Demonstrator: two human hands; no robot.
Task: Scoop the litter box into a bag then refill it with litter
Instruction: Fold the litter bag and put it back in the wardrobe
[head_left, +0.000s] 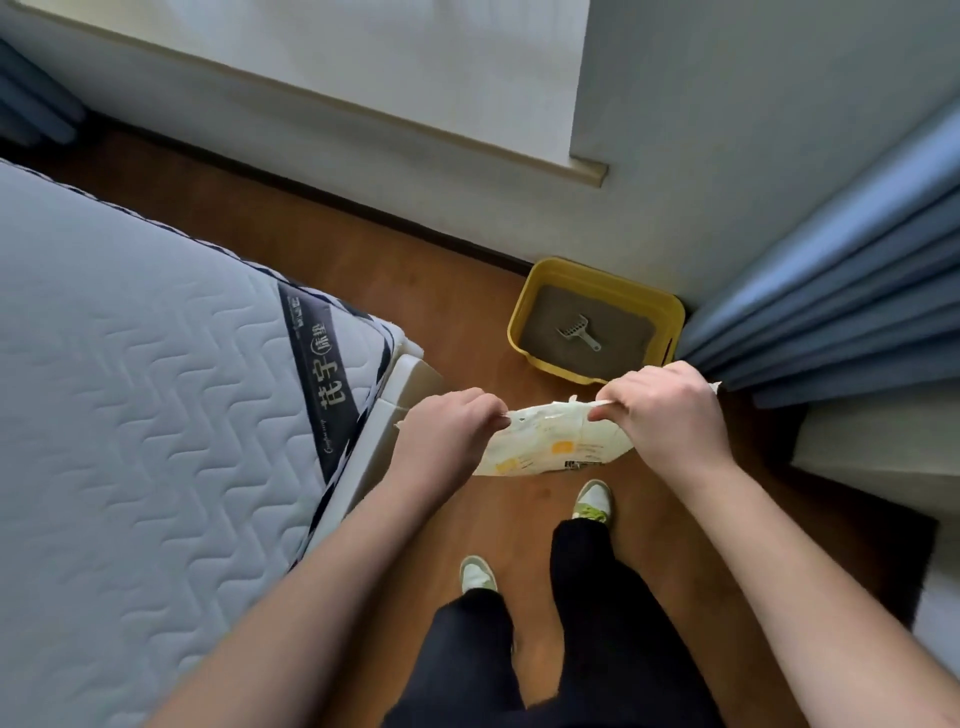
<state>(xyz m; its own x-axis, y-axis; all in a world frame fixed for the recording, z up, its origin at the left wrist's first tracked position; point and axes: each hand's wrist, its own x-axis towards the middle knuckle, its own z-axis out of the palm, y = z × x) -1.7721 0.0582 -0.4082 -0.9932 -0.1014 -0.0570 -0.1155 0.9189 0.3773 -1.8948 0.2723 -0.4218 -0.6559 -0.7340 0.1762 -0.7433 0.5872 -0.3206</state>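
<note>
wooden floor (457, 291) runs through a narrow bedroom, between a mattress on the left and blue curtains on the right. nearest the camera are the person's two legs in dark trousers and two pale shoes (592, 501) planted on the boards, one a step ahead of the other, which suggests the person is standing facing the corner.

above the shoes, both bare arms reach forward. the left hand (441, 431) pinches one end of a white printed bag (550, 441) and the right hand (670, 410) is clenched on the other end, fingers curled over the top edge. the one bag hangs between them, stretched sideways, with yellow patches and small print on its face. held by both upper corners like this, it looks as though the mouth is being pulled apart or torn open, most likely to ready it for the scooping or the pouring; which of the two cannot be told from the printing.

just beyond the hands, on the floor in the corner where the wall meets the curtains (841, 291), sits one yellow litter box (524, 306). it holds a flat bed of grey-brown litter (618, 343), and one pale scoop (577, 332) lies on top of it, handle pointing toward the right, left where it is handy. no clumps can be made out at this distance.

to the left the quilted mattress (145, 374) carries a dark label band, and behind everything a white window sill (332, 98) crosses the wall.
</note>
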